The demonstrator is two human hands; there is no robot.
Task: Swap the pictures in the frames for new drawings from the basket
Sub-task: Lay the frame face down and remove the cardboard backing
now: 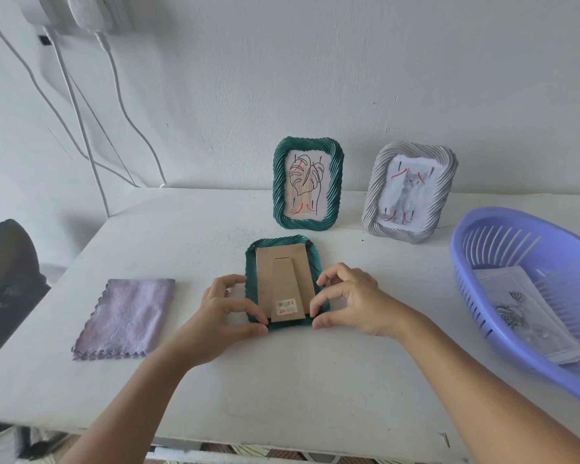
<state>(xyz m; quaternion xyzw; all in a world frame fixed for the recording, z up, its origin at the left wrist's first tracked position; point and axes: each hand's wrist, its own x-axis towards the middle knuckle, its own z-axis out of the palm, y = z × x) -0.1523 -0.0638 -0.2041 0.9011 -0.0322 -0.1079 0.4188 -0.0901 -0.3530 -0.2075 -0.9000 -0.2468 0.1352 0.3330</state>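
Head view, centre: both hands, left and right, pinch the face-down green ribbed picture frame's lower side edges; bare white table below.

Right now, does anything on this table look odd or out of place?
Only one thing: a green frame lies face down between both hands, cardboard back showing, while the other green frame and the silver frame stand upright by the wall.

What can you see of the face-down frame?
The face-down frame is green with a twisted, rope-like rim that looks like plastic or resin. It lies flat at the table's middle, back up, showing a brown cardboard backing, a folded-flat easel stand and a barcode sticker near its lower end. The left hand and right hand pinch its lower corners.
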